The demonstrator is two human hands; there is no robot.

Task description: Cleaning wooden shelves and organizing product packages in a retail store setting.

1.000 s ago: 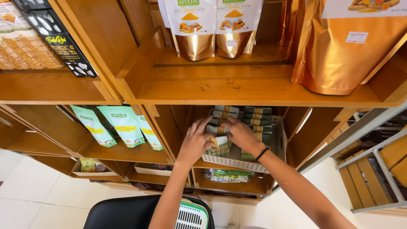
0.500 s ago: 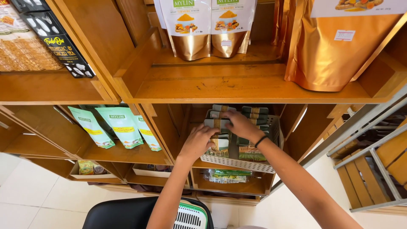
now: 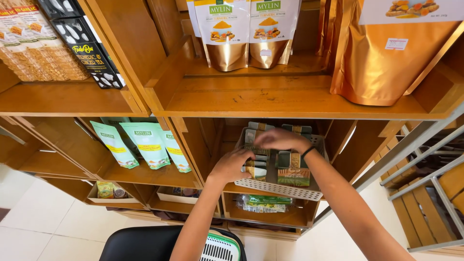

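Both hands are in a white perforated basket (image 3: 275, 187) on the middle shelf (image 3: 270, 215) of a wooden rack. Left hand (image 3: 232, 166) sits at the basket's left side, fingers curled down onto a row of small packs (image 3: 255, 170); it touches them, but whether it actually pinches one, cannot tell, since the fingertips are buried among the packs. Right hand (image 3: 282, 140) hovers over the back rows, fingers bent, palm down, a dark band at the wrist; nothing visibly clamped in it, closure also unclear from this angle.

Progress, judged from the layout: the basket looks mostly full, packs standing in neat rows front to back, a green-labelled pack (image 3: 293, 176) at the front right. Hands seem to be straightening or seating packs in the left and rear rows, so little appears left, maybe a gap under the left hand.

Hard to see: the basket's back wall and rear packs are shadowed under the upper shelf (image 3: 290, 104); both arms cover the centre rows. Lower shelf holds flat green packets (image 3: 265, 203), partly hidden by the basket rim. Green pouches (image 3: 145, 143) stand on the shelf to the left, gold pouches (image 3: 244, 34) above. A green-and-white basket (image 3: 220, 247) is cut off at the bottom edge.
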